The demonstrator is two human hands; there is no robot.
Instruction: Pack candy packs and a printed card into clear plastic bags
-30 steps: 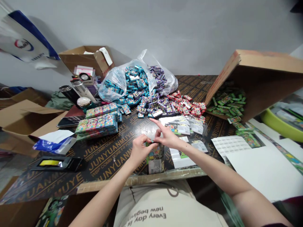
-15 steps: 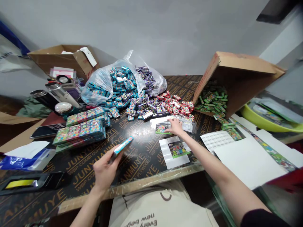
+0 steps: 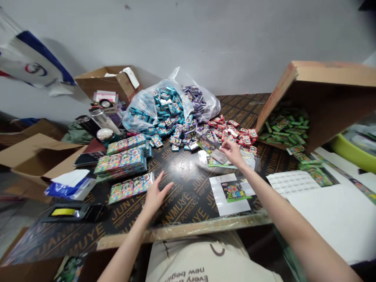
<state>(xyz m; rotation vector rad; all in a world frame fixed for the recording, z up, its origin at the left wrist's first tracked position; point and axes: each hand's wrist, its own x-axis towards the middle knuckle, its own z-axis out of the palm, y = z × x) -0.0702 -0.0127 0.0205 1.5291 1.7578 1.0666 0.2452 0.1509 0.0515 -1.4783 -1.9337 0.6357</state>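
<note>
My left hand hovers open over the dark printed tabletop, fingers spread, just right of a flat colourful packet lying on the table. My right hand reaches forward and pinches a clear flat pouch with a printed card, lifted a little off a pile of similar pouches. Another pouch with a green card lies near the front edge. Behind are loose small boxes, blue and purple and red.
A clear plastic bag spills small boxes at the back. Stacked filled packets sit at left, with flasks and cardboard boxes. A tipped carton holds green boxes at right. White sheets and a tape dispenser lie nearby.
My left hand carried the filled packet leftward, laid it on the table and opened. My right hand reached to the pouch pile and picked up one pouch.
</note>
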